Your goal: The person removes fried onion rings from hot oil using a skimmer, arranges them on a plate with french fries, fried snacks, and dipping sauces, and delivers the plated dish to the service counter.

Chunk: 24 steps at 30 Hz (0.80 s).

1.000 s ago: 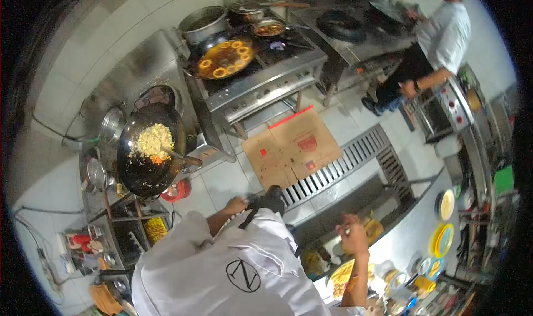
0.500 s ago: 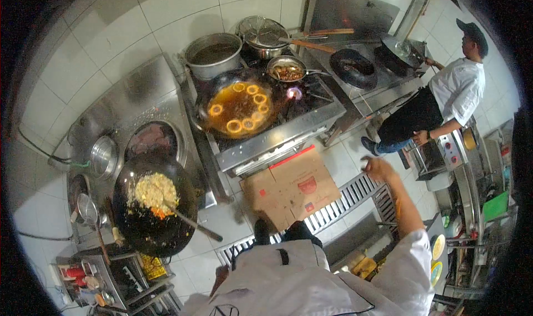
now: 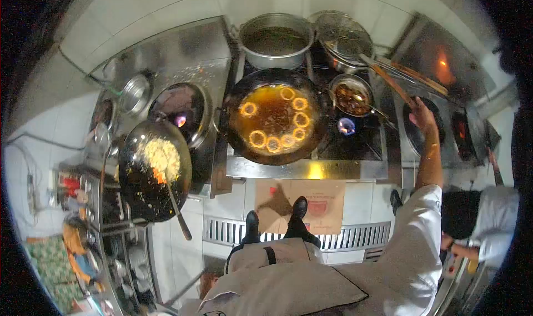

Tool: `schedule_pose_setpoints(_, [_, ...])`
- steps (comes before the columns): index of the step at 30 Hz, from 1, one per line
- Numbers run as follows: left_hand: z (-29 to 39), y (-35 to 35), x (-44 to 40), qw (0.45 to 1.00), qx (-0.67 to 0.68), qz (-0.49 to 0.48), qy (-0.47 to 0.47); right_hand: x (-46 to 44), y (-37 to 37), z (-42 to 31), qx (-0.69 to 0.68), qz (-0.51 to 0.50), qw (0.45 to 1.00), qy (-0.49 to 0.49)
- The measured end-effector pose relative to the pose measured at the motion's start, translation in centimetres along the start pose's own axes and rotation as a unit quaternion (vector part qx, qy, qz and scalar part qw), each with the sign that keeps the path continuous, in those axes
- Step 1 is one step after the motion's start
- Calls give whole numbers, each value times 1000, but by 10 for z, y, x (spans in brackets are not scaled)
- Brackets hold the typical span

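Note:
At the right, my right hand [image 3: 423,116] is closed on the end of the wooden handle of a round mesh skimmer [image 3: 391,81], whose head rests across a pot [image 3: 347,63] at the back. A patch of skin [image 3: 209,284], perhaps my left hand, shows low beside my apron, its fingers hidden. In front of me a black wok [image 3: 236,138] of bubbling oil holds several golden rings [image 3: 273,144]. To its right a small pan [image 3: 351,96] contains brown pieces. At the left a second wok [image 3: 133,191] holds fried rice [image 3: 161,158] and a ladle [image 3: 179,210].
A large metal pot [image 3: 276,54] stands behind the oil wok. Bare burner flames show at right [image 3: 346,126] and left [image 3: 180,120]. A co-worker [image 3: 497,221] stands at far right. Cardboard [image 3: 327,205] and a floor grate [image 3: 355,234] lie underfoot.
My right hand has moved from above the floor, up and forward, to the skimmer's handle. My view has turned right and nearer the stove. A flame now shows at the left burner.

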State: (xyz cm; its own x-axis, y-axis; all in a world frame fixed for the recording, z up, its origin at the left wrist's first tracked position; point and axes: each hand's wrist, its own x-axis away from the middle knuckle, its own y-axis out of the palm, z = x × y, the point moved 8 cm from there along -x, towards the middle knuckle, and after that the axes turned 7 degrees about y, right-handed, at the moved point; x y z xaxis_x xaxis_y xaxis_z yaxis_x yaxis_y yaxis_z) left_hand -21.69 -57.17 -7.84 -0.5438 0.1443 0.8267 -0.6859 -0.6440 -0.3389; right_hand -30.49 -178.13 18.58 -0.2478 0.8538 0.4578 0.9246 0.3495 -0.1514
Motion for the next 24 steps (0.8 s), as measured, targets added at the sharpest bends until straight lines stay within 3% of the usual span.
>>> schedule_pose_setpoints(1, [3,13,10,1000,7,3,-2,5,16,-2,-2,-7,999,41])
schedule_pose_setpoints(4, [10,49,23,1000,16,3,-6,41,52,-35,32,-62,997,45])
schedule_pose_setpoints(7, [12,74,28,1000,14,-6,-3,41,75,-35,135,-138,975,108])
schedule_pose_setpoints(9, [14,83,22,1000,15,-7,4,34,93,-31,87,-255,959,85])
schedule_pose_setpoints(13, [18,87,5,999,24,-4,20,83,91,-27,68,-229,971,11])
schedule_pose_setpoints(15, [19,81,-7,999,31,2,32,136,71,-27,69,-144,984,-74])
schedule_pose_setpoints(17, [19,76,-24,998,37,4,48,208,57,-17,103,-131,976,-140])
schedule_pose_setpoints(19, [17,73,-41,997,43,6,66,279,69,1,-1,-198,964,-175])
schedule_pose_setpoints(20, [15,70,-48,996,44,7,75,314,86,-5,1,-198,964,-178])
schedule_pose_setpoints(22, [13,64,-64,994,42,9,97,386,127,-3,5,-277,959,-58])
schedule_pose_setpoints(24, [10,56,-80,991,29,13,131,409,142,1,83,-229,966,-81])
